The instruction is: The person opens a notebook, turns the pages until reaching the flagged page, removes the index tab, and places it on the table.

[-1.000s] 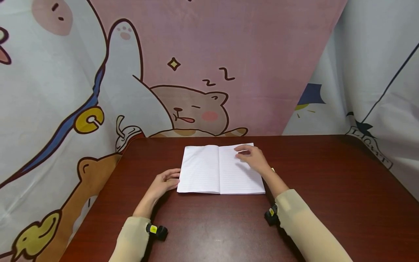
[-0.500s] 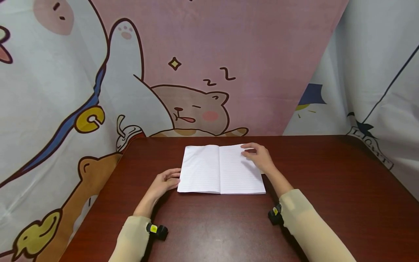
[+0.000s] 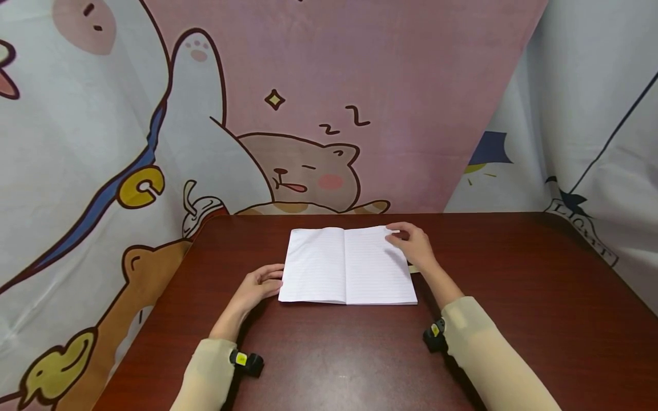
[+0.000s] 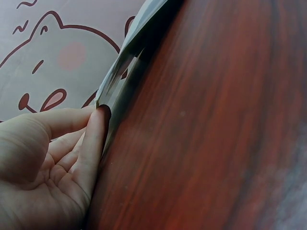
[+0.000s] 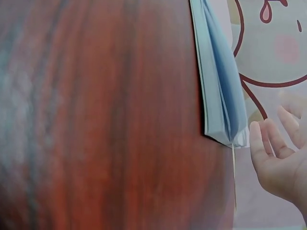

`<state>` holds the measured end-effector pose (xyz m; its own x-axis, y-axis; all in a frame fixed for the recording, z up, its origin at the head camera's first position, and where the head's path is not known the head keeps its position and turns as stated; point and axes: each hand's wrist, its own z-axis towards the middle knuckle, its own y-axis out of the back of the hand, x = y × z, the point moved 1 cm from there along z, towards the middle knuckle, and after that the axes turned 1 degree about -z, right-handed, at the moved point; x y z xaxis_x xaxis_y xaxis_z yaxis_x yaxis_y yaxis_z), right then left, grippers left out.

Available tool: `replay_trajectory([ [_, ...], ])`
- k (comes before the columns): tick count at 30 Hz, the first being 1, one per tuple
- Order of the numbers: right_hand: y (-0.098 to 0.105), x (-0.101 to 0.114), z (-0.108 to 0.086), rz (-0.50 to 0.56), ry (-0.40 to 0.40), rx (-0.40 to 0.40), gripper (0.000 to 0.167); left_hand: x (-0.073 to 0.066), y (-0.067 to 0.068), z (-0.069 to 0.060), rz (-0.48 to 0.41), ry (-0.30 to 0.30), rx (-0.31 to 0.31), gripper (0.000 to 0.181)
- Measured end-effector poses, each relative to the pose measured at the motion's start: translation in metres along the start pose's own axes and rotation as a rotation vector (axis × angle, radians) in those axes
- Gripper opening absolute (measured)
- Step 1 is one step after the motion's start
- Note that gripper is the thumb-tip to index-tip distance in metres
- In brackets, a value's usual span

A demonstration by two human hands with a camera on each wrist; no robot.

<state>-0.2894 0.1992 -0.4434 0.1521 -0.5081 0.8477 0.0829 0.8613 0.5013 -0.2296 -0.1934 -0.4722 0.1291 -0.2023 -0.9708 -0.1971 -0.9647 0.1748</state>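
Observation:
An open notebook (image 3: 316, 268) with lined white pages lies on the table in the head view. At its left edge my left hand (image 3: 262, 286) pinches the cover and pages between thumb and finger, plain in the left wrist view, where the hand (image 4: 53, 158) shows from the palm side. By the top right corner of the right page hovers my right hand (image 3: 413, 245), fingers loosely bent. In the right wrist view that hand (image 5: 280, 163) is beside the notebook's page edges (image 5: 216, 81) with nothing between its fingers; whether a fingertip touches the page is hard to tell.
A dark reddish-brown table (image 3: 339, 354) spreads around the notebook. A thin pale strip (image 3: 414, 269) pokes out past the notebook's right edge. Behind the table hangs a cartoon-printed cloth (image 3: 411, 103). Small black cameras (image 3: 247, 363) sit at both wrists.
My right hand has slid rightward over the right page to its top corner. The left hand and the notebook have stayed in place.

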Motion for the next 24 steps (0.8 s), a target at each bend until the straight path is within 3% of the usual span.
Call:
replay_trajectory([
  [14,0.002,-0.010,0.002,-0.038,-0.053,-0.063,0.037,0.000,0.000,-0.001,-0.003,-0.007,0.011,0.047],
  [24,0.001,-0.019,0.006,-0.110,-0.169,0.071,0.064,-0.001,0.001,-0.002,-0.008,-0.012,0.017,0.048],
])
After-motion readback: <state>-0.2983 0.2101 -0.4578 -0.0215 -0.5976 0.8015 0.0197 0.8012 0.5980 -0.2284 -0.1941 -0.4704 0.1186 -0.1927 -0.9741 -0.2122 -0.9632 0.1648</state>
